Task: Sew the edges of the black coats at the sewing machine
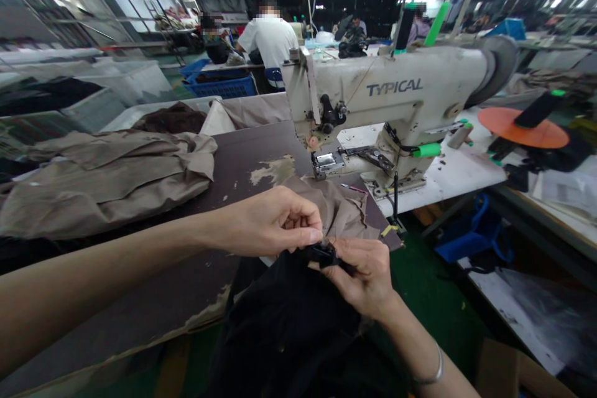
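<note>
Black garment fabric (pixel 284 317) is pinched at a small edge in narrow grips by the left hand (pixel 275 221) and right hand (pixel 364 277), held just in front of the TYPICAL sewing machine (pixel 392 90). Tan cloth (pixel 331 205) is laid nearer that machine on the dark desk (pixel 242 158).

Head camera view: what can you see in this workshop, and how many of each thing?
Sewing machine: one, cream, on a white table, right.
Work table: one, dark brown, chipped, centre-left.
Folded fabric: one pile, tan, on the work table.
Fabric piece: one, tan, by the machine.
Crate: one, blue, far left of centre.
Disc: one, orange, right.
Seated person: one, white shirt, background.
Black garment: one, black, below the hands.
Small black piece: one, black, between the hands.
Bangle: one, silver, right wrist.
Left hand: one, pinching the small black piece.
Right hand: one, pinching it too.
</note>
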Available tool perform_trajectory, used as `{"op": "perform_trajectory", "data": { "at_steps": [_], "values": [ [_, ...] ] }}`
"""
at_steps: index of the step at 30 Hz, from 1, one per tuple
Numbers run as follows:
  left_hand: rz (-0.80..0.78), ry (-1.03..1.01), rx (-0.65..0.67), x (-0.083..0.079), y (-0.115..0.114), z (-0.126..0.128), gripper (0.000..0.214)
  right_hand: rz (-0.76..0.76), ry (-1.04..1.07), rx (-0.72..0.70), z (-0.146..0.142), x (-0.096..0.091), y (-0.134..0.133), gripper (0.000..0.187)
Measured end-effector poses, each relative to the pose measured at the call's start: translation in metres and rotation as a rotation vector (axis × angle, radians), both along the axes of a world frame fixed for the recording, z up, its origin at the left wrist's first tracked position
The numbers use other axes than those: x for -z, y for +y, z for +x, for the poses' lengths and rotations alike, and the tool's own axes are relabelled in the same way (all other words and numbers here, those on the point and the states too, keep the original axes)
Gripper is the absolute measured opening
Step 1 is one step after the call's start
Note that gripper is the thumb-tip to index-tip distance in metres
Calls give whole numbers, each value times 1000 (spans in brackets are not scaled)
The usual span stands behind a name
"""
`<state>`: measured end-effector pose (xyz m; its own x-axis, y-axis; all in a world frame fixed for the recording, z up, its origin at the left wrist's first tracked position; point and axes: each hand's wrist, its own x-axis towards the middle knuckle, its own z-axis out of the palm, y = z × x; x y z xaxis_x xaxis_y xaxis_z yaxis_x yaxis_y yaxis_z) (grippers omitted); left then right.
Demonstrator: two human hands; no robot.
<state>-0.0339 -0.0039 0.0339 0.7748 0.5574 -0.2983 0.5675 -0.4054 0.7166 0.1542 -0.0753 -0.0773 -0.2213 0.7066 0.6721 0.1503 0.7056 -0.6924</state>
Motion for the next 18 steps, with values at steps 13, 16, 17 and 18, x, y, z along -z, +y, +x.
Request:
{"op": "perform_trajectory", "data": {
  "at_steps": [13,16,17,18],
  "values": [
    [195,-316,-28,29,-16,-10,21,-51,-4,50,0,3,4,12],
    [217,-358,-118,40,-22,-7,14,-68,16,54,-1,3,4,11],
    [229,-370,-153,42,-23,-7,13,-76,24,53,-1,3,4,10],
    [245,-378,-187,44,-25,-6,12,-91,31,54,-1,2,4,10]
  ]
}}
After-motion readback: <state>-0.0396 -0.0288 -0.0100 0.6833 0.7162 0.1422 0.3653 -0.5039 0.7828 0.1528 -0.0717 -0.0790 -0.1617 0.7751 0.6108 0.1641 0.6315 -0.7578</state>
